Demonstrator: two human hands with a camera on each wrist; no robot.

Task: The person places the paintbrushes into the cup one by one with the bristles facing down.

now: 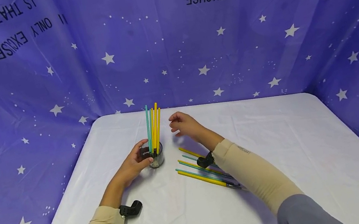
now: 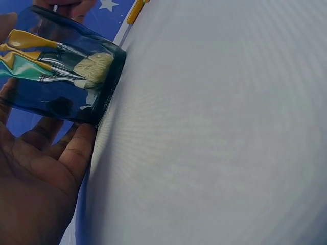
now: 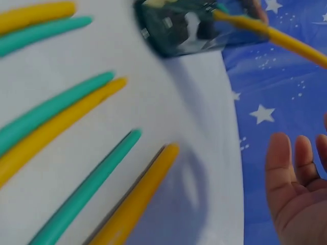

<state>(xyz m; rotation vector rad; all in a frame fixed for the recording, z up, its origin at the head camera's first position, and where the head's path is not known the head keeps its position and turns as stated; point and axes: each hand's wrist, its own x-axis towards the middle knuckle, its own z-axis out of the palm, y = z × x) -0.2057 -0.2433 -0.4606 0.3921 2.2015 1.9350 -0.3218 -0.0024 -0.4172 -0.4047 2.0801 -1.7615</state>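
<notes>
My left hand (image 1: 134,164) grips a dark see-through glass (image 2: 56,99) standing on the table, thumb on the near side and fingers around the left. Several paintbrushes (image 1: 155,128) with yellow and teal handles stand in it, bristles down; the pale bristles (image 2: 95,68) show through the wall in the left wrist view. To the right of the glass, my right hand (image 1: 185,124) hovers over the table, fingers loosely bent and holding nothing. Below that wrist lie several more paintbrushes (image 1: 200,177), handle ends toward the glass, their bristle ends partly hidden by the right forearm.
A white cloth covers the table (image 1: 161,218). Purple curtains (image 1: 170,58) with white stars and lettering hang behind and at both sides. Black wrist cameras (image 1: 131,209) are strapped on both arms, the right one overlapping the lying brushes in the head view.
</notes>
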